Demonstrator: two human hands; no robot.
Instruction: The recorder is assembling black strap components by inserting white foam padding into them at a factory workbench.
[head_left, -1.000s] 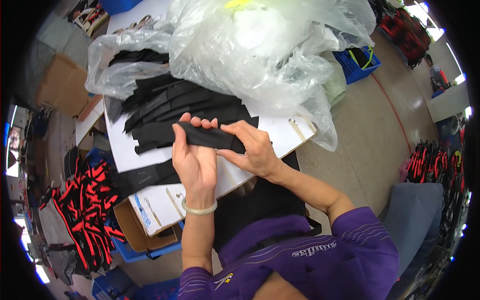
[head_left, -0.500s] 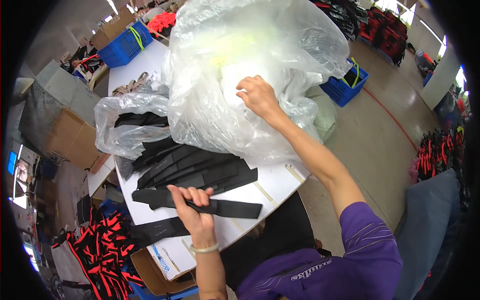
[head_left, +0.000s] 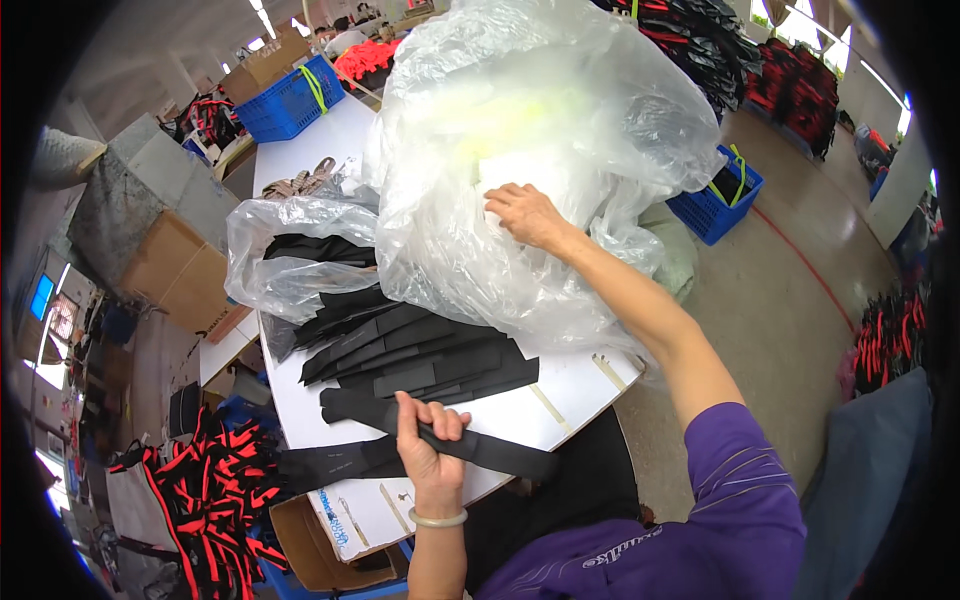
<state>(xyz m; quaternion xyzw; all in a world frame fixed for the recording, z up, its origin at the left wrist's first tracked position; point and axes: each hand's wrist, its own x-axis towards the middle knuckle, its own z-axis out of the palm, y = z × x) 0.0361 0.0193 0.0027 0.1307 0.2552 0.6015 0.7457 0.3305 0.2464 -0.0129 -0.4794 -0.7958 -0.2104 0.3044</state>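
Observation:
My left hand (head_left: 432, 446) is closed around a flat black fabric strip (head_left: 500, 455), whose ends stick out on both sides above the table's near edge. Just beyond it, several similar black strips (head_left: 420, 350) lie fanned out in a pile, some reaching into a small clear plastic bag (head_left: 250, 265). My right hand (head_left: 527, 214) is stretched over a large clear plastic bag (head_left: 440, 240) with white contents, fingers slightly bent and apart. I see nothing held in it; whether the fingertips touch the contents is unclear. Another black strip (head_left: 330, 465) lies left of my left wrist.
The white table (head_left: 560, 385) carries the bags and strips. A blue crate (head_left: 290, 105) stands at its far left; another blue crate (head_left: 720, 205) is right of the large bag. Red-and-black pieces (head_left: 215, 490) heap at the lower left, beside an open cardboard box (head_left: 310, 550).
The view has shifted, so the scene sits farther right. My left hand has tilted the held strip, its right end now lower. The right hand's fingers have flattened over the large bag.

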